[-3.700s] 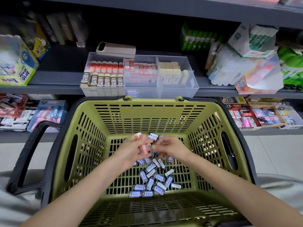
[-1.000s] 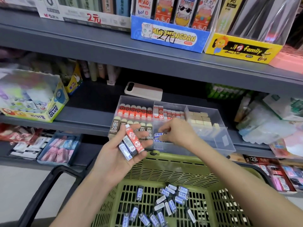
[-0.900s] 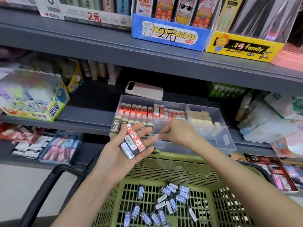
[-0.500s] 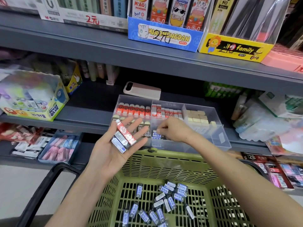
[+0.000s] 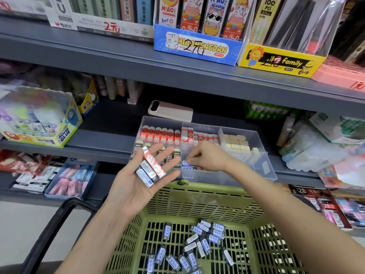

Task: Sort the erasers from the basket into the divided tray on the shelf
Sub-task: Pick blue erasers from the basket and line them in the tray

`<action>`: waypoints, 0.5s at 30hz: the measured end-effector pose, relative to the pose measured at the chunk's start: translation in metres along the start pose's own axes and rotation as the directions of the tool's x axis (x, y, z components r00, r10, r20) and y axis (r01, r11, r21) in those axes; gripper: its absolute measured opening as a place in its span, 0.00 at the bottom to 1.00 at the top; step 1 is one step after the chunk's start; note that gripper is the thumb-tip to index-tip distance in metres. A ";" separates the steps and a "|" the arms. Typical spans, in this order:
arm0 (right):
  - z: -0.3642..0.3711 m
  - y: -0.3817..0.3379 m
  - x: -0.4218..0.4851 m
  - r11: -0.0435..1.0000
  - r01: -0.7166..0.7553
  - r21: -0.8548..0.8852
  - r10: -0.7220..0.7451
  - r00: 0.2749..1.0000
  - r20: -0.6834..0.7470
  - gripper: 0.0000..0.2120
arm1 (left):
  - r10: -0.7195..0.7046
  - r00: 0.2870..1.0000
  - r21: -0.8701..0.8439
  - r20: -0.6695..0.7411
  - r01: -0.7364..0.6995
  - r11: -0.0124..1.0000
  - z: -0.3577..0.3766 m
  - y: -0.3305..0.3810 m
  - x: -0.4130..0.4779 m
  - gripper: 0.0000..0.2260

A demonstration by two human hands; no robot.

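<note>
Three erasers (image 5: 151, 169) lie on my left hand (image 5: 134, 188): palm up, fingers flat and spread, nothing curled round them. One red eraser (image 5: 153, 161) sits farthest out toward the fingertips. Two blue-and-white ones lie beside it, nearer the heel of the palm. All three long axes run the same way, side by side, slanted from the wrist side up toward the fingertips.

My right hand (image 5: 209, 159) is just right of the left fingertips, down inside the clear tray (image 5: 264, 169), in the front of the middle compartment. Its fingers are curled, thumb and forefinger pinching a blue eraser (image 5: 188, 166) that sits with other blue ones right under the hand. I cannot tell if it is seated.

Key relation for the next move, my judgement: the stock on the left palm lies left of the right hand and slightly toward me, near, a short reach. Right hand picks, left only carries. The blue ones go down under the right hand. The red one looks like it belongs past the right knuckles, in the red row at the back of the same compartment. Each likely needs a turn, since the palm ones lie slanted and the tray ones are lined in rows.

Many more loose erasers (image 5: 197, 246) lie below both forearms in the green basket (image 5: 197, 194).
</note>
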State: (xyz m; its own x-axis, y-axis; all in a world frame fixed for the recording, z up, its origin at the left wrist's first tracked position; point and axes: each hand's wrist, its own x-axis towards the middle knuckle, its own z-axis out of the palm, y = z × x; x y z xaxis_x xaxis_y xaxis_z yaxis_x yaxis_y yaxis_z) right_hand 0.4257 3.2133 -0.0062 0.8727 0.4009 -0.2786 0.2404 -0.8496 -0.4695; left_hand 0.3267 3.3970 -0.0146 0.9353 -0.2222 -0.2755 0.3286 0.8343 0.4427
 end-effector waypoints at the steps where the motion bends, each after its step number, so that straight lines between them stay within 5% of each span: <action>1: -0.003 0.000 -0.002 1.000 0.001 -0.004 0.000 0.999 0.046 0.08 | -0.002 1.000 -0.005 0.002 0.002 1.000 0.000 0.000 0.000 0.20; 3: -0.008 -0.003 -0.004 0.993 0.028 -0.111 -0.021 0.998 0.064 0.10 | -0.002 1.000 -0.011 0.006 0.002 1.000 0.001 -0.001 0.000 0.21; 5: -0.008 -0.012 -0.013 0.970 0.064 -0.236 -0.097 0.987 -0.129 0.13 | 0.012 1.000 -0.007 0.001 -0.012 1.000 0.001 -0.002 0.000 0.21; 8: 0.000 -0.041 -0.044 0.970 0.229 0.079 -0.160 0.852 -0.499 0.13 | 0.051 0.999 -0.008 -0.011 -0.051 0.999 0.003 -0.005 -0.001 0.21; 12: 0.023 -0.068 -0.077 0.960 0.236 0.150 -0.157 0.898 -0.411 0.08 | 0.038 0.998 0.057 -0.048 -0.035 0.998 0.014 -0.021 -0.004 0.22; 15: 0.024 -0.061 -0.083 0.917 0.172 0.361 -0.035 0.934 -0.356 0.04 | -0.015 0.998 0.067 -0.066 0.020 0.998 0.021 -0.031 -0.003 0.21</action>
State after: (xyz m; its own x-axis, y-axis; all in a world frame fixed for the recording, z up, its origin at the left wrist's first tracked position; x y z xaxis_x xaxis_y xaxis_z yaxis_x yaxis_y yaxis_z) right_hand 0.3285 3.2398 0.0255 0.9577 0.2825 0.0544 0.2173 -0.5863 -0.7804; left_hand 0.3170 3.3612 -0.0091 0.9195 -0.2011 -0.3378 0.3549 0.7944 0.4930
